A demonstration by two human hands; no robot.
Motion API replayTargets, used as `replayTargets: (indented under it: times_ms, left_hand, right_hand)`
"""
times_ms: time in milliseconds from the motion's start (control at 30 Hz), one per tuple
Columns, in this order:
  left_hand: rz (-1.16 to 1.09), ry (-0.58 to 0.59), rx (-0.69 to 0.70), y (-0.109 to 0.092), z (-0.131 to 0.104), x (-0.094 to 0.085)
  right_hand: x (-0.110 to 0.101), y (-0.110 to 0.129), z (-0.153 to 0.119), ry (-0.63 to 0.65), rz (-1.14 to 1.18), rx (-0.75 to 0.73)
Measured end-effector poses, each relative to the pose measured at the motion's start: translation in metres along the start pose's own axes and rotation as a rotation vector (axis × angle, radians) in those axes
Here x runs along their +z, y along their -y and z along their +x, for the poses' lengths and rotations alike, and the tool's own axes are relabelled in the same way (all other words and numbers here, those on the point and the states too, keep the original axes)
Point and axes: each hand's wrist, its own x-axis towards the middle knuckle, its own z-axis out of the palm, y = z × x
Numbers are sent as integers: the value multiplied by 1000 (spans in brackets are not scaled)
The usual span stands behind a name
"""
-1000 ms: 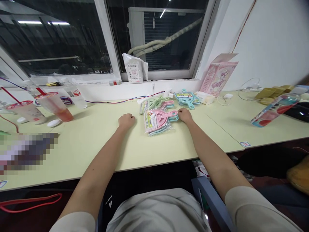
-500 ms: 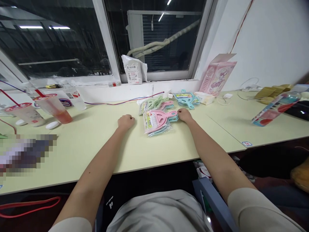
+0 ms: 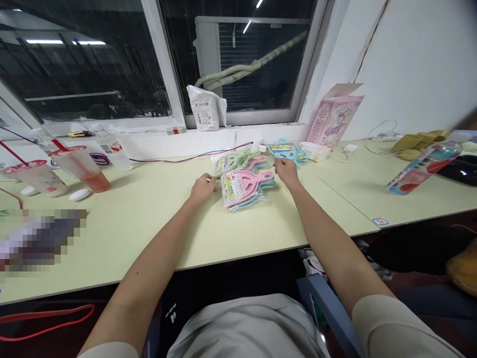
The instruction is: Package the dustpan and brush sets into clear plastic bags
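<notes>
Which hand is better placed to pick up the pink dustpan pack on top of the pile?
Probably the left hand: its fingers sit right at the edge of the pink dustpan pack. The right hand hovers off the handle end, nearer the blue packs.

the left hand [image 3: 203, 188] has slid rightward across the worktop [image 3: 149, 219], from a spot well apart from the pink dustpan pack [image 3: 242, 186] to just beside its left edge, and its fist has loosened, fingers now reaching toward the pack. the right hand [image 3: 286, 170] has lifted off the pack's handle end and moved back, toward the blue dustpan pack [image 3: 286, 150], fingers partly uncurled.
</notes>
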Motion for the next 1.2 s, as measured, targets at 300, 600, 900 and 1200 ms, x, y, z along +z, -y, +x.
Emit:
replayTargets:
  times_ms: [300, 600, 900, 1200]
  left_hand:
    - [-474, 133, -37, -19, -10, 17]
    - [-1024, 101, -209, -20, 0, 16]
    - [-1136, -2, -136, -8, 13, -1]
    - [-909, -12, -15, -10, 3, 3]
  right_hand:
    - [28, 36, -34, 23, -67, -420]
    - [33, 45, -42, -34, 253, -457]
    - [28, 79, -64, 592, 898, 33]
    - [32, 75, -55, 409, 1109, 191]
